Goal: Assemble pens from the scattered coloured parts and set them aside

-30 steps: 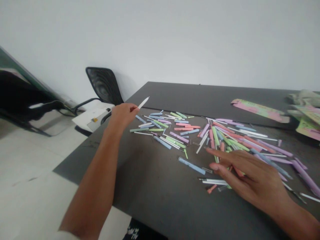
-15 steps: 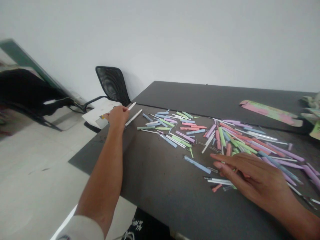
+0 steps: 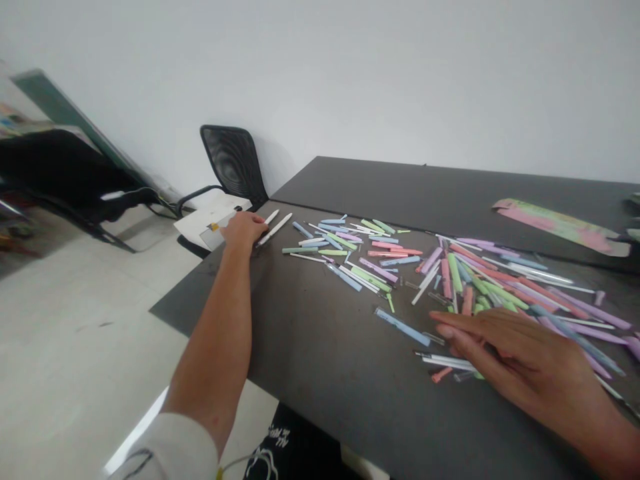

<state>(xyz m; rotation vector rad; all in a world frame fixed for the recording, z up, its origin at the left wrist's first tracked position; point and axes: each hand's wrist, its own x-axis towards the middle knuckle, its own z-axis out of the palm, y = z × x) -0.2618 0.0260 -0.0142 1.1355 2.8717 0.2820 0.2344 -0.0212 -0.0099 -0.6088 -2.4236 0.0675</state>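
Note:
My left hand (image 3: 243, 230) reaches to the far left of the dark table, fingers bent and closed at the near end of a white pen (image 3: 271, 217). That pen lies low at the tabletop, beside a second white pen (image 3: 276, 228). Part of its length is hidden by my fingers. My right hand (image 3: 525, 357) hovers over the near side of a heap of coloured pen parts (image 3: 480, 277), index finger and thumb stretched out, with nothing visible between them. Beside its fingertips lie a blue pen barrel (image 3: 403, 328) and white refills (image 3: 447, 361).
Loose pen parts (image 3: 350, 240) in blue, green, red and purple spread across the table (image 3: 320, 373). A pink and green paper strip (image 3: 560, 225) lies at the back right. Left of the table stands a black mesh chair (image 3: 233, 160) with white sheets (image 3: 213, 217) on its seat.
My left hand has lowered the white pen to the tabletop, alongside the other one. The view has shifted slightly; my right hand stays over the heap.

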